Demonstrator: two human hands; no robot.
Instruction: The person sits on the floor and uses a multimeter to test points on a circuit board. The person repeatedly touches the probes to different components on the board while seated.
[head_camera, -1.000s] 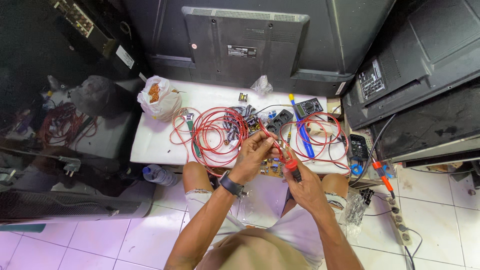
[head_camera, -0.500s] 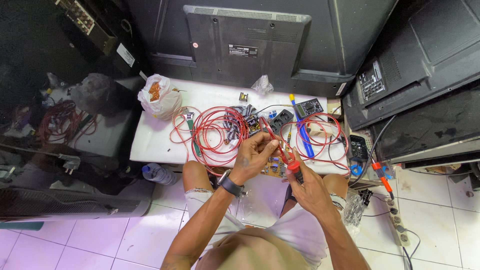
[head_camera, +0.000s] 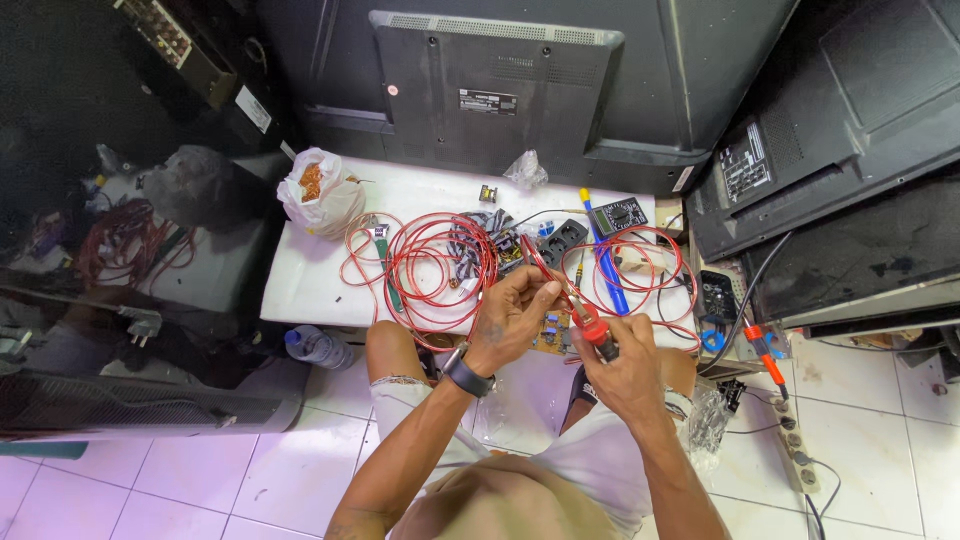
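Now my right hand (head_camera: 622, 368) grips the red-handled tool (head_camera: 585, 318); left hand (head_camera: 508, 318) pinches its thin tip; light, stiff, probably sharp; handle's the safest hold.

left hand (head_camera: 510, 318) edged lower, red probe (head_camera: 575, 305) tilted more upright in the right hand (head_camera: 622, 372)

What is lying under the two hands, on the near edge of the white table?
Under the left hand and the right hand a small brownish circuit board shows on the white table. The hands cover part of it, so its full outline cannot be seen.
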